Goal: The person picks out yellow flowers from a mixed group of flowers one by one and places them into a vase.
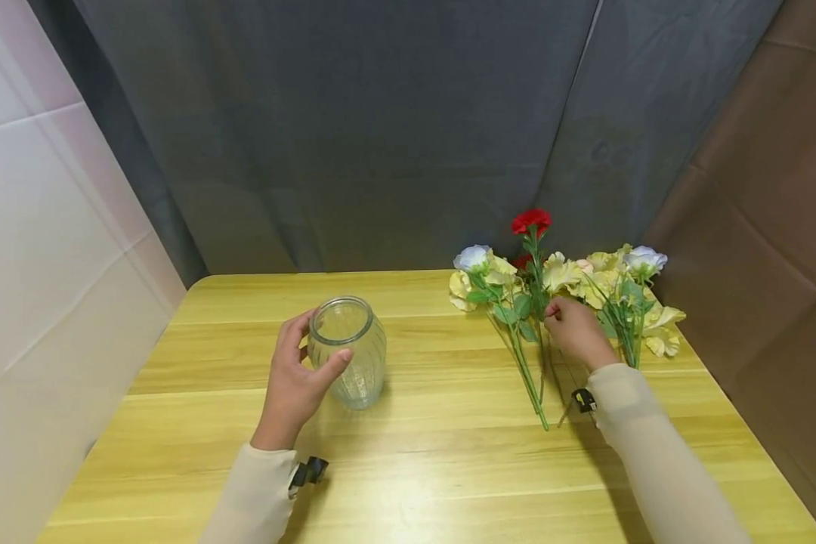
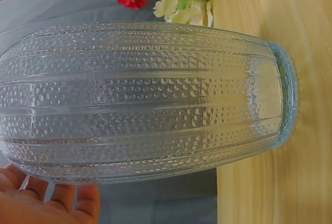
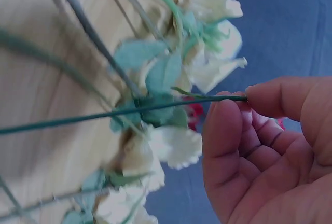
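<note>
A ribbed clear glass vase (image 1: 360,370) stands upright on the wooden table. My left hand (image 1: 301,378) holds it near the top from the left, thumb across the front and fingers round the far side. In the left wrist view, the dimpled glass (image 2: 155,99) fills most of the picture, with fingers (image 2: 62,195) at its side. To the right, my right hand (image 1: 578,332) pinches a thin green stem (image 3: 155,106) between thumb and forefinger. That stem belongs to a red carnation (image 1: 532,221), whose bloom is raised above the other flowers.
Artificial flowers lie at the table's back right: a white-blue bloom (image 1: 472,258) with yellow ones on the left, yellow blossoms (image 1: 663,321) and a white rose (image 1: 644,260) on the right. Their green stems (image 1: 527,370) point forward. A grey curtain (image 1: 353,136) hangs behind.
</note>
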Tool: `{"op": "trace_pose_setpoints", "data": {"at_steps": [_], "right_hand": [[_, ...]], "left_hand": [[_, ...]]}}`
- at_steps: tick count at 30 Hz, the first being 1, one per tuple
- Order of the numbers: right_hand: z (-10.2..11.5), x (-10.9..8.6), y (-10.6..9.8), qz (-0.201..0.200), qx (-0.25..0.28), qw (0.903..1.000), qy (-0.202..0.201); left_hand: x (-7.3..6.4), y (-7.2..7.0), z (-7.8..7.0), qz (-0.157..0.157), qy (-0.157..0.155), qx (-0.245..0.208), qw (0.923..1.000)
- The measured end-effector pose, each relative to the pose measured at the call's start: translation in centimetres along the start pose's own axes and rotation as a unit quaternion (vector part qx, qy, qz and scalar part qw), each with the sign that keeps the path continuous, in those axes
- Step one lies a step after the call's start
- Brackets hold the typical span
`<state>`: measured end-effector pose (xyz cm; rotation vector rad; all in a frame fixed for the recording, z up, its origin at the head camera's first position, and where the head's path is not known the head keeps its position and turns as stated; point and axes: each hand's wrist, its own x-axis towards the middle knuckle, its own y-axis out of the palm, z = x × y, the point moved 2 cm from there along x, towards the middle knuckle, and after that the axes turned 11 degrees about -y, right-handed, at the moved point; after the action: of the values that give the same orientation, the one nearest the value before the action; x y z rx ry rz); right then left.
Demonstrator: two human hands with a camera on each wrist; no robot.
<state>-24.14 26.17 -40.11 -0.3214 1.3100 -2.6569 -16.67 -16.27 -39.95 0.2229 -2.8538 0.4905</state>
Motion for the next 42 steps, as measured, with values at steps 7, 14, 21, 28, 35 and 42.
{"op": "trace_pose_setpoints", "data": {"at_steps": [7,14,21,28,35,42], "right_hand": [[-0.5,-0.9,-1.5,-0.017,-0.019,0.9997,0.009],[-0.6,-1.0,-0.9,-0.005,-0.021,0.9997,0.008],[0.1,0.0,0.9,0.004,-0.009,0.9999,-0.009],[1.0,0.8,2.0,0.015,-0.003,0.9998,-0.011],[0.9,1.4,3.1,0.028,0.004,0.9995,-0.014],[-0.1,0.9,4.0,0.047,0.015,0.9988,-0.01]], "left_hand": [[0.0,0.0,0.3,-0.006,0.0,-0.004,1.0],[0.0,0.1,0.2,-0.004,-0.004,-0.007,1.0],[-0.1,0.1,0.2,-0.004,-0.005,-0.007,1.0],[-0.1,0.1,0.0,-0.004,-0.004,-0.01,0.9999],[0.1,-0.1,0.0,-0.008,-0.006,-0.002,0.9999],[0.0,0.1,0.3,-0.009,-0.002,0.002,1.0]]}}
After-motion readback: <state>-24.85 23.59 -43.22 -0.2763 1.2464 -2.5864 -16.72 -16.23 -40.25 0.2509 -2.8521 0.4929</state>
